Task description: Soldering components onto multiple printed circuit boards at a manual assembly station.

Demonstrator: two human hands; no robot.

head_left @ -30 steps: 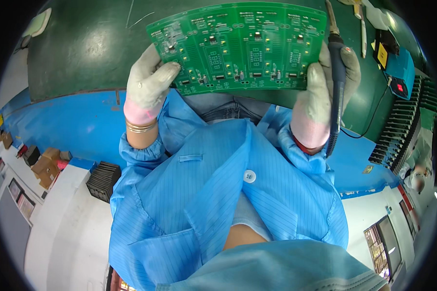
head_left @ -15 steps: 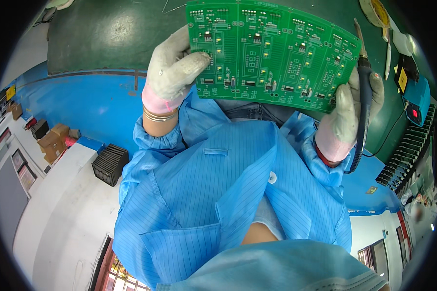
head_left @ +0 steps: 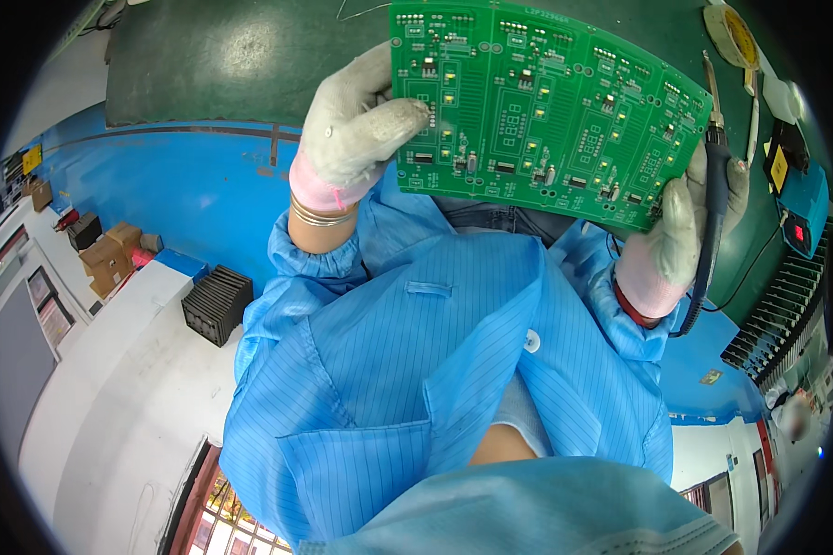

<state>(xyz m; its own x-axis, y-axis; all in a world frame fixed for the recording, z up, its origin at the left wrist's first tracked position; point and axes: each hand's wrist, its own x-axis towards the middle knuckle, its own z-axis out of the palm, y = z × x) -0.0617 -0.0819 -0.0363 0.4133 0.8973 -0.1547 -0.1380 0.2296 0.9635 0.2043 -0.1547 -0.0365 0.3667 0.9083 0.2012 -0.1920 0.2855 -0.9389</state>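
Observation:
A green circuit board panel (head_left: 528,111), populated with small chips and pale yellow components, is held up in front of me above the bench. My left hand (head_left: 356,129), in a whitish glove with a pink cuff, grips its left edge, thumb on the face and the other fingers behind. At the lower right corner my right hand (head_left: 677,227), gloved alike, pinches the board. That same hand also keeps a dark-handled soldering iron (head_left: 716,176) between its fingers, with the metal tip pointing away from me and up past the board's right edge.
A green mat (head_left: 194,74) covers the bench. On the right are a tape roll (head_left: 731,37), a teal soldering station (head_left: 802,208) with a red display, and a black slotted rack (head_left: 777,314). Another black rack (head_left: 217,303) and cardboard boxes (head_left: 109,259) stand to the left.
Both hands and the board have shifted slightly right in the picture, and the surroundings have shifted a little too. Both grips on the board and the iron's position in my right hand look the same.

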